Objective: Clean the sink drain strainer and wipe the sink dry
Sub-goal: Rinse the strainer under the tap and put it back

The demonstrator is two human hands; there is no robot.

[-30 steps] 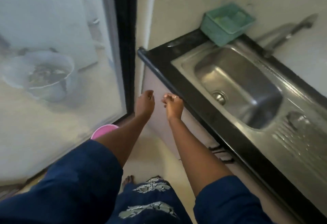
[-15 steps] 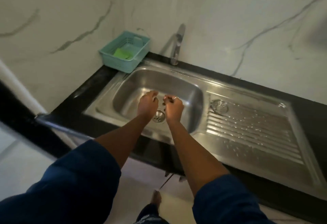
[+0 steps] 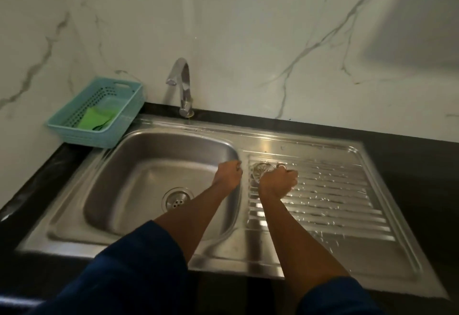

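The strainer (image 3: 259,168) lies at the drainboard's (image 3: 335,205) far left corner. Our right grip (image 3: 278,180) curls beside it; pinching or not, we cannot tell. Our left grip (image 3: 228,175) hovers fisted over the sink's (image 3: 173,136) right rim.

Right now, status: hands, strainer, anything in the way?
Left hand curled at sink basin's right edge, contents unclear. Right hand at strainer on drainboard, grip unclear. No obstruction seen.
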